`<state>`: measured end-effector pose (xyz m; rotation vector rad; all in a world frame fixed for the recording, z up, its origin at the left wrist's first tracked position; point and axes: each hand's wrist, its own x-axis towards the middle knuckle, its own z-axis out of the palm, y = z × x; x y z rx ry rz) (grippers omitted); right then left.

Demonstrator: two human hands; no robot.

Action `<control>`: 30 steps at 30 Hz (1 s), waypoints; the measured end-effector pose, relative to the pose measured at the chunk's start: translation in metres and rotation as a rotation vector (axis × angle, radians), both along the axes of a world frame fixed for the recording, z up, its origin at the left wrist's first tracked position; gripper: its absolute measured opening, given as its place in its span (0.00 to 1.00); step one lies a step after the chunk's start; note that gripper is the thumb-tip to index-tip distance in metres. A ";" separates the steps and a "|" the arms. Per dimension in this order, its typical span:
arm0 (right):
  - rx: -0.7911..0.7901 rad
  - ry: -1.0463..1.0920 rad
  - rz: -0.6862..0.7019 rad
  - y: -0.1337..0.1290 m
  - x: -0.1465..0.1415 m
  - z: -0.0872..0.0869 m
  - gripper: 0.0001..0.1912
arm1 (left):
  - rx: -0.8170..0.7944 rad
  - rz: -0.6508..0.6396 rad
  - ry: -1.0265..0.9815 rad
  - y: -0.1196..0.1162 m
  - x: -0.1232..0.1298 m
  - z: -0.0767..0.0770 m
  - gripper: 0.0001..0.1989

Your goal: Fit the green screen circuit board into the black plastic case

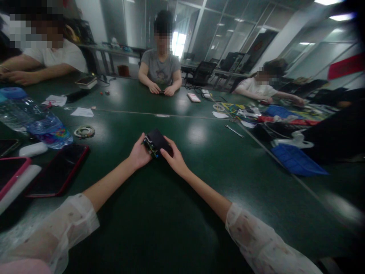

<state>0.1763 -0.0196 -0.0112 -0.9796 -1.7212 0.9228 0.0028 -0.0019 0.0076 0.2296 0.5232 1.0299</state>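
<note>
A small black box-shaped device [158,141] is held between my two hands above the green table [159,213]. Its near left end shows a green circuit board with small parts and connectors. My left hand [139,154] cups that end from the left and below, its thumb along the upper edge. On the other side, my right hand [175,158] grips the black casing, thumb on top and fingers round the far edge. The underside of the device is hidden.
Left are water bottles [48,125], a red-edged phone [61,169], and a cable coil [84,131]. Right lie a wrench [234,131], a blue tray [298,159] and tangled cables [228,108]. A co-worker [161,68] sits opposite; others sit at both sides.
</note>
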 end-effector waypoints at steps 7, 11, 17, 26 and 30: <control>0.129 -0.145 -0.059 -0.009 -0.002 0.007 0.29 | 0.023 0.002 -0.001 0.000 0.000 -0.003 0.26; 0.221 -0.193 -0.092 -0.013 -0.005 0.009 0.30 | 0.019 0.020 -0.011 0.000 0.001 -0.004 0.26; 0.207 -0.253 -0.051 -0.013 -0.005 0.004 0.32 | -0.022 0.057 0.010 -0.002 0.002 0.001 0.27; 0.206 -0.363 0.045 -0.006 -0.006 -0.005 0.34 | 0.085 -0.070 -0.082 -0.001 -0.003 -0.005 0.35; 0.237 -0.394 0.028 -0.006 -0.006 -0.006 0.34 | 0.064 -0.066 -0.084 0.000 -0.003 -0.006 0.35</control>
